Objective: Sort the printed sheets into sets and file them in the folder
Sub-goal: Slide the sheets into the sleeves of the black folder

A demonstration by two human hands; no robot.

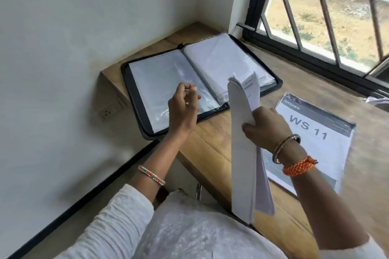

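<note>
Right hand [266, 127] grip holds a sheaf of sheets [242, 153] upright; left hand [183, 109], fingers curled, empty, above the open folder [139, 99]

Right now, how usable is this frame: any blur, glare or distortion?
Head view: wide-angle bending of the window bars; daylight from the window; soft glare on the folder sleeves; motion blur on the held sheets; "WS 11" on the printed sheet stays legible.
</note>
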